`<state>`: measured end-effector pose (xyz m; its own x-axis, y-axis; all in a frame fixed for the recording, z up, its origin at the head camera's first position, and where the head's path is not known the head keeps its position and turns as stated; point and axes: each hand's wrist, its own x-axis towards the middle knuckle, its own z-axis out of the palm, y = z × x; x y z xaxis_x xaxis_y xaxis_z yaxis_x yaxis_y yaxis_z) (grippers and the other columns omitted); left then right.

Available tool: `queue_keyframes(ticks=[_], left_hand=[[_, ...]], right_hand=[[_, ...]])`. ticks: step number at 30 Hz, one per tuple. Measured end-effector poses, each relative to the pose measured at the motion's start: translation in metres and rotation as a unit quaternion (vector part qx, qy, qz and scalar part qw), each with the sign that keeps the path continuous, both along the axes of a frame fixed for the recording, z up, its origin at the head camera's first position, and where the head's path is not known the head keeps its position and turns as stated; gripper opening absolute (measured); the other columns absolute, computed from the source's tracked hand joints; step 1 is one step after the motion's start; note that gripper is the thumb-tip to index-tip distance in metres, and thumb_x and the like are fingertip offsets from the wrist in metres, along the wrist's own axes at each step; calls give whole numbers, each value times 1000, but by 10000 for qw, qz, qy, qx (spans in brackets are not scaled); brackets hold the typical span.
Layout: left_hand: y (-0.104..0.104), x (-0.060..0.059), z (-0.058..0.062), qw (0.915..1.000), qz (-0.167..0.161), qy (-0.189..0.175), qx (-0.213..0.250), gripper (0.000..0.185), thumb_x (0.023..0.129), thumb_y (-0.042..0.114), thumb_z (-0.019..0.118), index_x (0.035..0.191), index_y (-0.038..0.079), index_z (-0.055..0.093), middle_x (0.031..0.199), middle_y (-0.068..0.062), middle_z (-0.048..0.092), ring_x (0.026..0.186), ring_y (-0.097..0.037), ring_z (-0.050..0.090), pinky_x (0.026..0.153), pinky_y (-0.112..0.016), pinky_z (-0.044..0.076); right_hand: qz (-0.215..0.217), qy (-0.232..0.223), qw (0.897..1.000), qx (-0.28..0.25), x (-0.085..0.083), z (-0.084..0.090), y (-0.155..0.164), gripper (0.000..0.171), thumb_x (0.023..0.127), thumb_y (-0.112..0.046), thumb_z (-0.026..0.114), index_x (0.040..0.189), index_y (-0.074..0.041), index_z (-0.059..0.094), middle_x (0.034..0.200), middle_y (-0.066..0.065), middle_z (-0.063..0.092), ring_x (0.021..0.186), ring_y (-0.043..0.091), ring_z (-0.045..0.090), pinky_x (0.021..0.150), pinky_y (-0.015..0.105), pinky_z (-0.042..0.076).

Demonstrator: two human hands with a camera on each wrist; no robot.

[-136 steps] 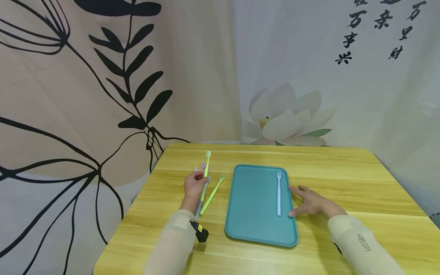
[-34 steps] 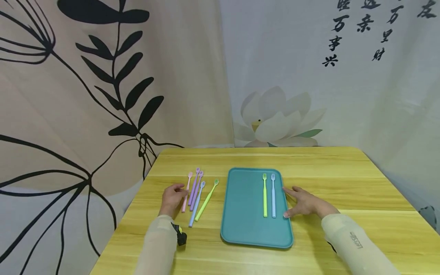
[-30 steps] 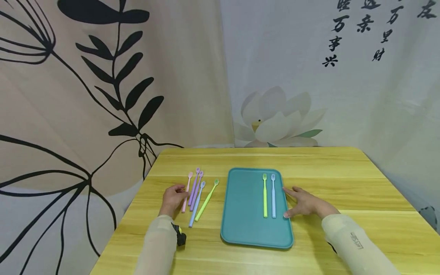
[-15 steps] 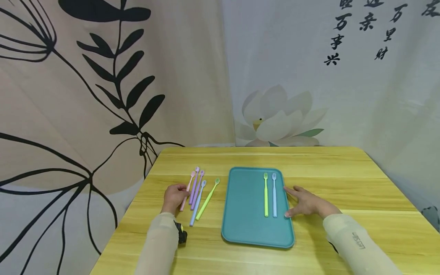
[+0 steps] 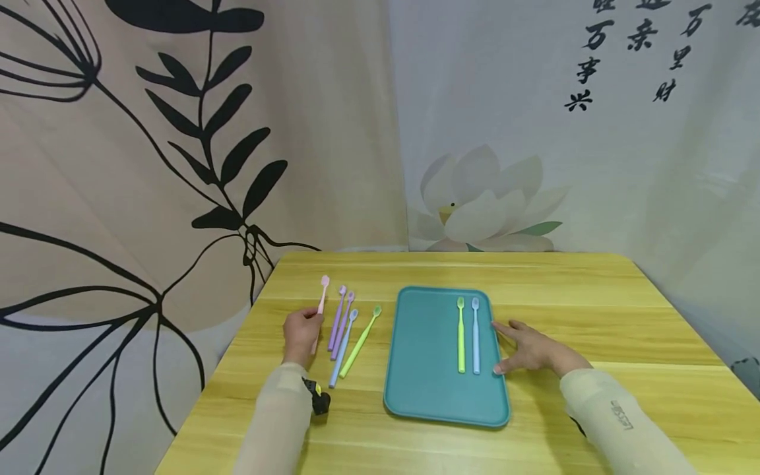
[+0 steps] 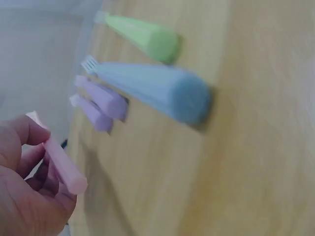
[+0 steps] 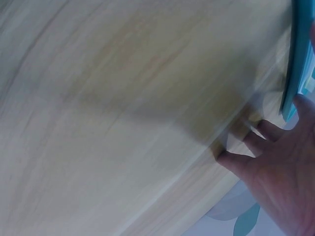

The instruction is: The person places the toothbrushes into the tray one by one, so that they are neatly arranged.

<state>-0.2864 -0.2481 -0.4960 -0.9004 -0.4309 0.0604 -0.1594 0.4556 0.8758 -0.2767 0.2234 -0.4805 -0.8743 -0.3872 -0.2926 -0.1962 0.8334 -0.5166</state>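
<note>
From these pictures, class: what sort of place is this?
Probably a staged indoor work corner, not a bathroom: a wooden table against printed fabric backdrops, with a teal tray and pastel toothbrushes laid out for sorting.

Your left hand [image 5: 301, 332] is raised a little, its fingers [image 6: 22, 132] curled with thumb and fingertips pinched together, the forearm in a pale sheer sleeve reaching forward. Your right hand [image 5: 530, 348] lies flat, palm down, with fingers [image 7: 242, 163] straight and spread, thumb pointing left; its sleeved forearm angles in from the lower right.
</note>
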Motion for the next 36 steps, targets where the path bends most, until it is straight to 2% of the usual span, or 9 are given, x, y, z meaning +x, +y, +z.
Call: queue_keyframes(ticks=[6,10,12,15,19,24,31,36], left_hand=[[21,-6,14,9996,15,127,268,26,91,4,63,113,-6,71,105,-22,69,93,-30,64,77,-35,53],[43,-10,21,9953,47,279,924,27,87,0,65,112,-7,71,101,-20,69,86,-25,64,70,-27,53],[55,-11,23,9901,6,374,1350,27,85,-2,67,112,-8,71,102,-20,69,82,-22,64,65,-21,51],[73,-12,23,9772,-120,509,2056,28,83,-7,67,111,-11,69,107,-23,69,82,-20,64,65,-21,52],[96,-13,23,9616,-329,587,2662,28,83,-12,66,111,-13,68,102,-21,68,79,-16,61,66,-22,52],[123,-10,21,9568,-525,489,2816,28,82,-12,66,110,-14,68,88,-14,68,68,-11,57,60,-22,49],[166,-3,17,9550,-834,12,2847,25,85,-7,69,110,-8,71,95,-15,70,72,-14,61,64,-26,53],[197,4,12,9562,-900,-157,2782,21,83,-5,72,105,-4,73,91,-11,70,73,-15,61,64,-27,52]], right_hand=[[32,30,10000,-7,0,1,2,111,73,-50,84,157,-7,25,153,40,12,136,62,18,104,73,24],[44,47,10000,-38,0,0,3,111,73,-50,84,157,-7,25,153,40,12,136,62,18,104,73,24],[41,36,10000,-50,0,0,4,111,73,-51,84,157,-7,25,153,40,11,136,62,17,104,73,24],[23,-4,10000,-70,-1,-1,3,112,73,-51,84,157,-8,24,154,39,11,137,61,17,105,72,24],[21,11,10000,-68,-1,-1,2,111,73,-51,84,157,-9,25,154,39,12,137,60,17,105,72,24],[-9,-4,10000,-57,0,0,1,111,72,-50,84,157,-9,26,154,38,12,137,60,17,105,72,24],[-18,-9,10000,-52,1,2,1,110,73,-49,85,157,-9,26,154,39,12,137,61,16,105,72,23],[-17,-24,10000,-46,1,2,2,110,73,-49,84,157,-9,26,154,39,12,137,61,16,105,72,23]])
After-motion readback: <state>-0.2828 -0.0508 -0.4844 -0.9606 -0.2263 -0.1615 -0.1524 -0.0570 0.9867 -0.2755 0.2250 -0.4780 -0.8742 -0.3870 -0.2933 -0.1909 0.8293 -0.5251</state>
